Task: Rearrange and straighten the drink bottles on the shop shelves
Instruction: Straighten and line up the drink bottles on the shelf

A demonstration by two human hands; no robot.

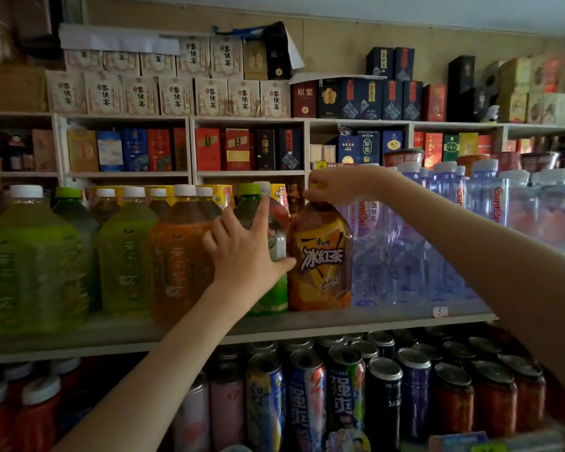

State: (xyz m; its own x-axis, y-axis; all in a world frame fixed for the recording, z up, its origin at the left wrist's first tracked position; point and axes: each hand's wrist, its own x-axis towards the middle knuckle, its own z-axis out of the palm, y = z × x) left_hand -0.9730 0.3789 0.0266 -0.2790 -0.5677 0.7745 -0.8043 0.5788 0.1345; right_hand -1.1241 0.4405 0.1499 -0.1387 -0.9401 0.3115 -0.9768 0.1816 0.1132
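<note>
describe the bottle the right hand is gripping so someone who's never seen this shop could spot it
Look at the white shelf lined with big drink bottles, above the rows of cans. Near its middle, left of the clear water bottles, stands the iced tea bottle, with the right hand gripping its cap. It alone has a yellow-orange label with large white characters.

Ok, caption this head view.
Right hand grips the iced tea bottle by its cap; left hand touches neighbouring bottle.

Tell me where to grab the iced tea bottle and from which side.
Take the iced tea bottle by its narrow neck, from above, as the right hand does. Its wide body stands tight between the green bottle and the water bottles, leaving little room at its sides.
</note>
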